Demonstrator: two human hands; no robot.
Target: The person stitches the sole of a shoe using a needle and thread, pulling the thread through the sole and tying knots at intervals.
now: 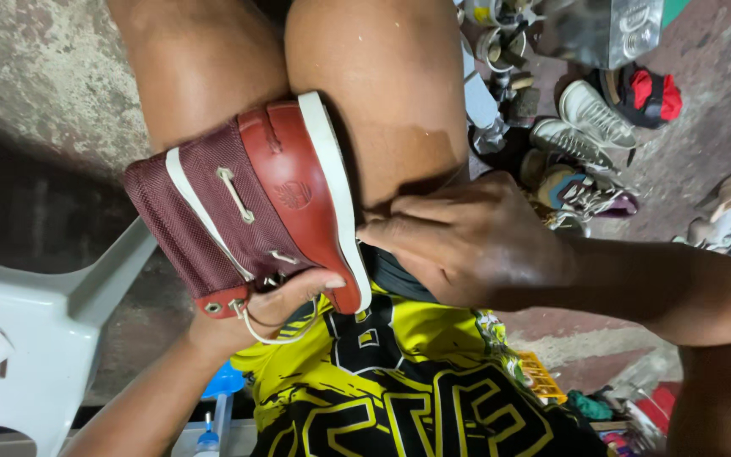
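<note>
Boat shoe (251,203): we see a maroon leather-and-mesh shoe wedged between the knees, white sole at 3 o'clock; we judge it light, upper soft, sole stiff, best gripped by the sole edge.
Right hand (475,241): fingers curled narrow, tips pressing the sole rim.
Left hand (277,305): closed around the shoe's opening at 6 o'clock, thumb on the sole.
Lace (264,334): cream, loops beneath.

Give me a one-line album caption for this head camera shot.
Seated person's left hand grips a maroon shoe on the lap while the right hand works at its white sole edge.
</note>
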